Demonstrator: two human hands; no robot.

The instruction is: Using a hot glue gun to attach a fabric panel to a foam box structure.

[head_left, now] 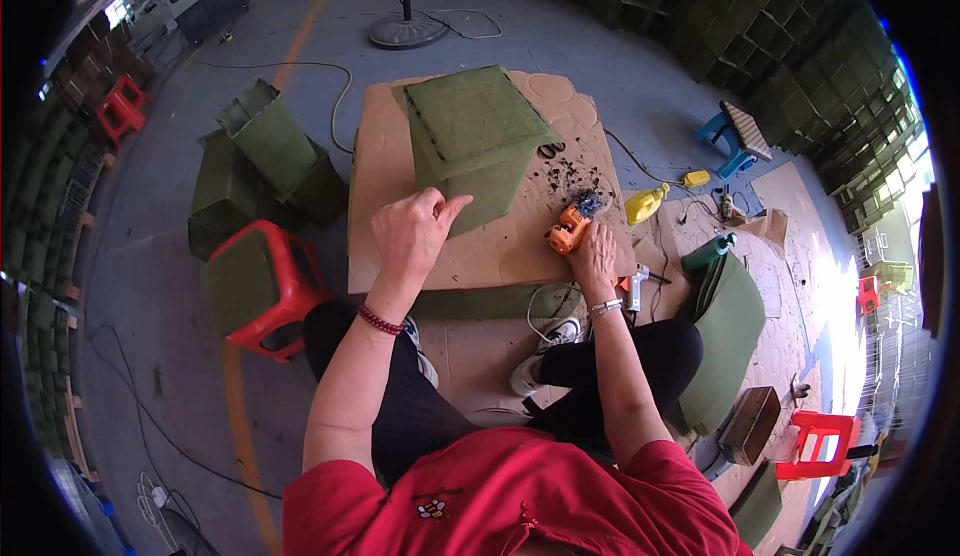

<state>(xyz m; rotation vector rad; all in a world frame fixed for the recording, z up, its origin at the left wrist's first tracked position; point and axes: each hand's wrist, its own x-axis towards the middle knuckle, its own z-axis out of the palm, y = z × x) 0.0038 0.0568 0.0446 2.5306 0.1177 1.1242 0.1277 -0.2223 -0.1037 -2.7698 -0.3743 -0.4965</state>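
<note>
A green felt-like box (480, 121), with dark smears along one edge, lies tilted on a cardboard-topped work surface (385, 261). At its near left edge my left hand (405, 231) is closed, with the thumb lying over the green face and the curled fingers partly hidden. To the right, my right hand (597, 254) is closed against the side of an orange power tool (568, 230). Dark tangled bristles or fibres (587, 201) stick out at the tool's far end. Black crumbs (575, 176) are scattered on the cardboard beside the box.
On the left stand a red stool (290, 291) with a green top and several green boxes (265, 146). A yellow bottle (647, 203), a glue gun (634, 286) and curved green sheets (725, 341) lie to the right. A blue stool (735, 141) stands farther off. Cables cross the floor.
</note>
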